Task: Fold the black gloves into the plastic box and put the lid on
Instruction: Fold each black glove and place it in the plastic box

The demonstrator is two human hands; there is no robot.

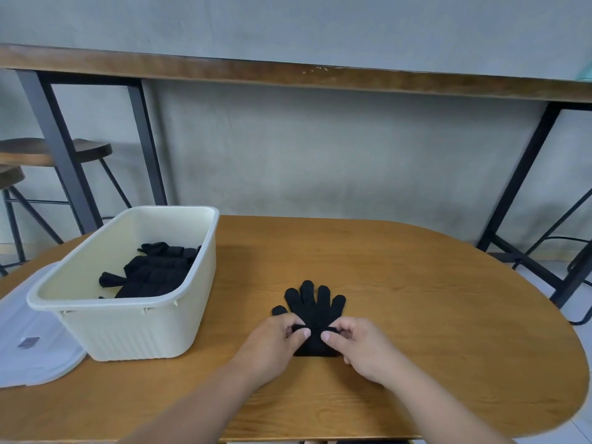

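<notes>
A black glove lies flat on the wooden table, its fingers spread and pointing away from me. My left hand pinches the glove's left edge near the cuff. My right hand pinches its right edge, and a fold of fabric is lifted between the two hands. A cream plastic box stands to the left with several black gloves lying inside. The translucent lid lies flat on the table, left of the box and partly under it.
Behind the table runs a long wooden counter on black metal legs against a grey wall. Wooden stools stand at the far left. The table's rounded edge curves off at the right.
</notes>
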